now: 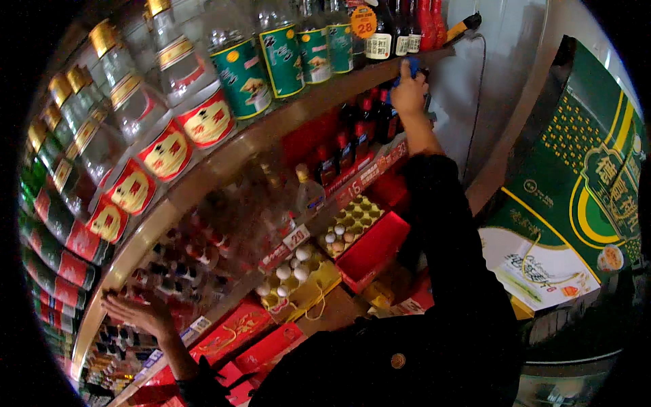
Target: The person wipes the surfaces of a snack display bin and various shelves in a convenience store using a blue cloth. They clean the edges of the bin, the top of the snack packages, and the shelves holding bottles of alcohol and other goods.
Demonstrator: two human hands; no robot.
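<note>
My right hand (410, 96) reaches up to the right end of the upper shelf (298, 102). Its fingers are closed on a small blue thing (411, 65), mostly hidden by the hand, held against the shelf's front edge. Close by on that shelf stand dark bottles with cream labels (379, 45) and red bottles (427, 27). Lower left, my left hand (139, 313) lies flat with fingers stretched out at the curved shelf edge, holding nothing. Nearest to it are large clear bottles with red labels and gold caps (130, 186).
Green-labelled bottles (249, 78) line the upper shelf. Beneath are small dark bottles (344, 150), egg trays (349, 224), white eggs (300, 273) and red boxes (271, 346). A dark cable (483, 88) hangs at the right wall, beside a big green carton (576, 169) and a white box (539, 268).
</note>
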